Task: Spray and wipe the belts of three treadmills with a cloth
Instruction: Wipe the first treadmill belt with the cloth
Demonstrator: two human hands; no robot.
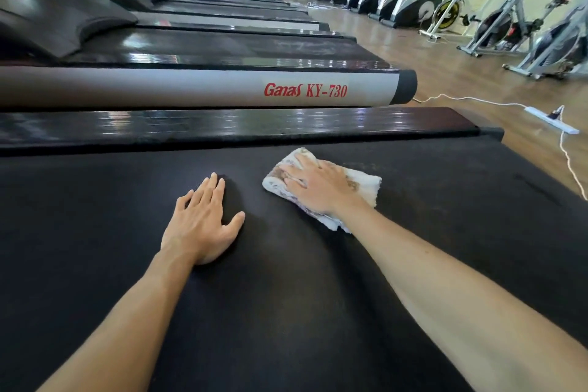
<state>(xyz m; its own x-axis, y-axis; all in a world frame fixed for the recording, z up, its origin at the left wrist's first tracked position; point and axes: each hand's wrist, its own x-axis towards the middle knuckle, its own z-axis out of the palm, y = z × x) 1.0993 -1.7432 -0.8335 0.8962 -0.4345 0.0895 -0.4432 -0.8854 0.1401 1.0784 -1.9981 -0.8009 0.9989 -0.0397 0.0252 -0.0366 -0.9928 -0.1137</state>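
Belt (95,216) of the nearest treadmill fills the near half of the view, matte black, long axis running left-right in frame, its rear end at the right by the wood floor (461,73). Faint pale dusty smears on it just right of the cloth and further right; the rest looks evenly dark. Can't tell wet from dry.

Beyond it on the far side: glossy black side rail (222,124), then the next treadmill's grey rail (159,89) marked "Ganas KY-730", then more treadmills in a row receding far. White power strip (550,119) with cord on the floor at right.

Cloth (366,183): white, soiled brown-grey, bunched into a pad, flat on the belt right of centre, toward the far rail.

Right hand (318,188) is on top of the cloth, fingers spread and pressing it down, not clenched. Left hand (203,219) is flat on bare belt just left of the cloth, fingers straight, holding nothing, probably bracing.

Right hand is the working one. Smears lie right of it, so I'd guess the next stroke goes right, along the belt axis. No spray bottle in view.
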